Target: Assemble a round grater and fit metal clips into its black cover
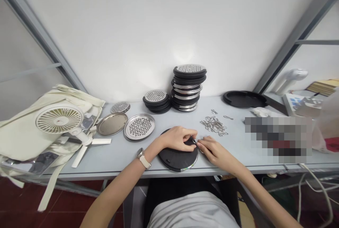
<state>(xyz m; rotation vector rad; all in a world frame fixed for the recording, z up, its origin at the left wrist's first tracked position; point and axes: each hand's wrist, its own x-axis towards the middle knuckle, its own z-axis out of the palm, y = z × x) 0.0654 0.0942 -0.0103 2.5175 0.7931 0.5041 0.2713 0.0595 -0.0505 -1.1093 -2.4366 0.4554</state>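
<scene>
A round black disc (176,159) with a small slot lies flat near the table's front edge, a shiny rim showing at its lower right. My left hand (180,138) rests over it, thumb and index finger curled at its right edge beside a small metal clip (194,141). Facing it, my right hand (214,153) pinches the clip at that same edge. Fingers partly hide where clip and disc meet. Just beyond my right hand lies a loose pile of metal clips (215,125), with a couple lying apart.
Perforated metal grater discs (140,127) and a plain metal plate (112,124) lie left. Behind stand a short stack (156,101) and a tall stack (188,87) of black-rimmed discs. A white fan (60,119) and cream bag (23,122) occupy the left; a black tray (245,99) sits back right.
</scene>
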